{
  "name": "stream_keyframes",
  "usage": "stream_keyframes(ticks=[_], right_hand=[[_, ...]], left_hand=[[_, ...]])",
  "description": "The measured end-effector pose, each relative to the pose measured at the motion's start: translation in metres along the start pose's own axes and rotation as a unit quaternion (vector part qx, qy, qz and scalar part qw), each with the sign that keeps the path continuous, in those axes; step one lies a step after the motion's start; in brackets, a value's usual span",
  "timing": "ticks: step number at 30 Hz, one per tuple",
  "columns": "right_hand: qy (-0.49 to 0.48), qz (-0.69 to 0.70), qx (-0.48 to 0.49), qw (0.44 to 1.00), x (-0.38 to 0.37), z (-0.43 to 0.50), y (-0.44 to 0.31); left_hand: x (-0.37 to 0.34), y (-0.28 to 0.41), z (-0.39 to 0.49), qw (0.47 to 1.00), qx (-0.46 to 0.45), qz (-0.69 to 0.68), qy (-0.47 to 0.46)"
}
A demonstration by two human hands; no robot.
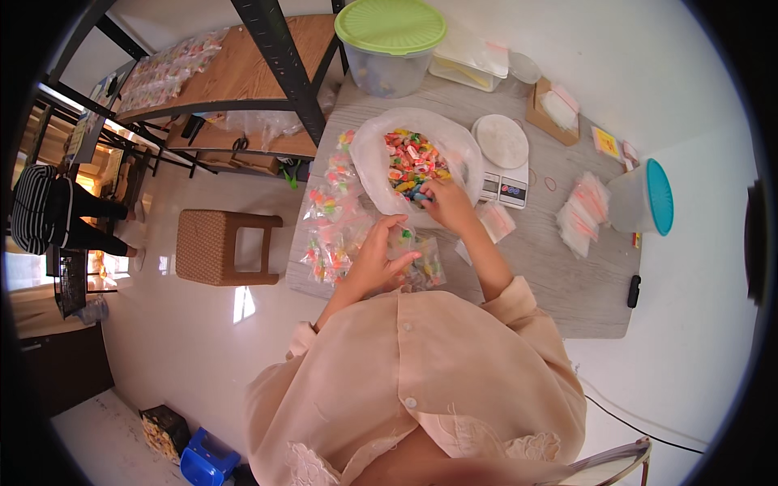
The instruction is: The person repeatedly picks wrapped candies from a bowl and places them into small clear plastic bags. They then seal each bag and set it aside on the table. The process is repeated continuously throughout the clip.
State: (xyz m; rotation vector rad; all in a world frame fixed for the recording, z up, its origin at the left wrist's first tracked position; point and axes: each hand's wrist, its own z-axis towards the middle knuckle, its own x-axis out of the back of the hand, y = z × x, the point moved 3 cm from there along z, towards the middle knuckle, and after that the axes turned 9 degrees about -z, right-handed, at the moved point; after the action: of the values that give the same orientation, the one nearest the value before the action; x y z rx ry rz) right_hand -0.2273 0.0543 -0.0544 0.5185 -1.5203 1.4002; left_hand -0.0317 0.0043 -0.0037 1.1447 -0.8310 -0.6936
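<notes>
On the table a large white plastic bag (pixel 371 146) lies open, full of colourful wrapped candies (pixel 413 158). My right hand (pixel 447 200) reaches over its near edge, fingertips bent down at the candies; whether they grip one is hard to tell. My left hand (pixel 380 249) holds a small clear plastic bag (pixel 401 237) with a green piece inside. Filled small candy bags (pixel 334 212) are heaped to the left, and another (pixel 431 264) lies by my left hand. A white digital kitchen scale (pixel 504 182) with a round plate stands right of the big bag.
Bundles of empty zip bags (pixel 583 209) lie at the right, near a teal-lidded container (pixel 644 194). A green-lidded tub (pixel 389 54) and a cardboard box (pixel 553 112) stand at the back. Left are a metal-framed shelf (pixel 267 61), a brown woven-pattern stool (pixel 213 249) and another person (pixel 61 209).
</notes>
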Motion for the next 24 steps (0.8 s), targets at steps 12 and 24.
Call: stream_keyframes(ticks=[12,24], right_hand=[[0.033,-0.185,0.043,0.981,-0.012,0.001,-0.009],[0.007,0.116,-0.056,0.992,0.025,-0.003,-0.014]], left_hand=[[0.006,0.002,0.001,1.0,-0.018,0.007,0.02],[0.007,0.004,-0.002,0.999,-0.016,0.02,0.03]])
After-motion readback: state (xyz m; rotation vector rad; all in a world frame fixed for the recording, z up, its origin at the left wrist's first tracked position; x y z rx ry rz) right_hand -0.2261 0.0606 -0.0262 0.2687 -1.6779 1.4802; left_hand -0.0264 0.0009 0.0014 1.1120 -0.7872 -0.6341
